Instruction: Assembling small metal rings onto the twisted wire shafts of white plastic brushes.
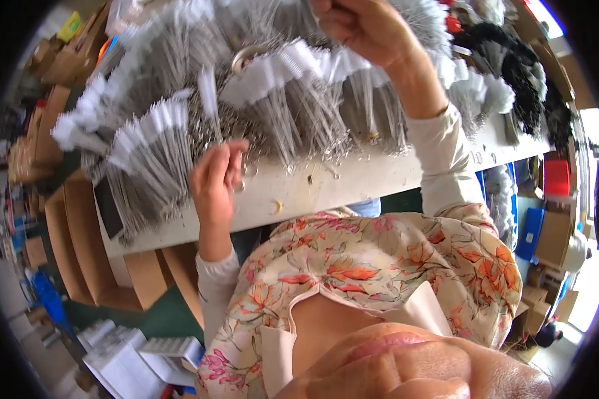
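Nearest my lens: the wearer's floral blouse [379, 266], cream with orange and pink blooms, filling the lower centre of the view. I log the rest by size.

White workbench [353, 183] runs across the middle, its front edge bowed by the fisheye. Most of its top is buried under wire brushes [293, 100]: bundles of thin twisted-metal stems tipped with white bristles, fanned out in heaps. One fanned bundle [146, 153] spills over the bench's left end. Black-bristled brushes [526, 73] lie at the far right of the bench.

Cardboard boxes [73, 233] stand on the floor at left, below the bench end. Blue crate [531, 233] sits low at right, a red bin [556, 176] just above it. White trays [133, 352] lie at bottom left.

Right hand [366, 26], arm in a cream sleeve, is raised at the top of the view, fingers pinched shut on a row of white-bristled brushes [299, 63] that fans out leftward from it.

Left hand [216, 179] is at the bench's front edge, at the foot of the heap, fingers curled inward. It seems to pinch something small, possibly a wire stem; the view is too blurred for me to tell.

Small metal ring [276, 207] lies on bare benchtop just right of the left hand.
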A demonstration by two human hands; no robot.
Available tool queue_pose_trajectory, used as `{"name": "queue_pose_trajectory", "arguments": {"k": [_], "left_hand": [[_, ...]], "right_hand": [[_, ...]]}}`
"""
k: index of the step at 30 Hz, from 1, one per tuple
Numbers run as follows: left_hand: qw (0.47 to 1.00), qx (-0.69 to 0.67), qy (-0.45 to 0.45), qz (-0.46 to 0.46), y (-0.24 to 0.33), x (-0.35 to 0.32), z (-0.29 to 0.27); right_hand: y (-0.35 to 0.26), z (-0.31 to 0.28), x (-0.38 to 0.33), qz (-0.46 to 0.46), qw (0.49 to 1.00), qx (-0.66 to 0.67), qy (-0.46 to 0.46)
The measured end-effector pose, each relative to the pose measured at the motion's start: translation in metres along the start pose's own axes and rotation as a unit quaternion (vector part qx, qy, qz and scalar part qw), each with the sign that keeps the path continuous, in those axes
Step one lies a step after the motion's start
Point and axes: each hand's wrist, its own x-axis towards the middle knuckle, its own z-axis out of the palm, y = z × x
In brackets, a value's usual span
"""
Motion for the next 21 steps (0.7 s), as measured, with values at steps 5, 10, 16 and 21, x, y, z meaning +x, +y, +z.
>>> {"name": "queue_pose_trajectory", "arguments": {"k": [5, 10, 16, 21], "left_hand": [[0.99, 0.091, 0.012, 0.105, 0.038, 0.012, 0.027], [0.954, 0.234, 0.025, 0.186, 0.016, 0.015, 0.013], [0.996, -0.013, 0.013, 0.09, -0.006, 0.005, 0.01], [0.99, -0.135, -0.024, -0.035, -0.006, -0.012, 0.0]], "right_hand": [[0.081, 0.051, -0.011, 0.039, 0.993, 0.114, 0.017], [0.125, 0.071, -0.022, 0.028, 0.995, 0.078, 0.048], [0.145, 0.084, -0.042, 0.055, 0.995, 0.07, 0.053], [0.158, 0.086, -0.049, 0.075, 0.995, 0.031, 0.062]]}}
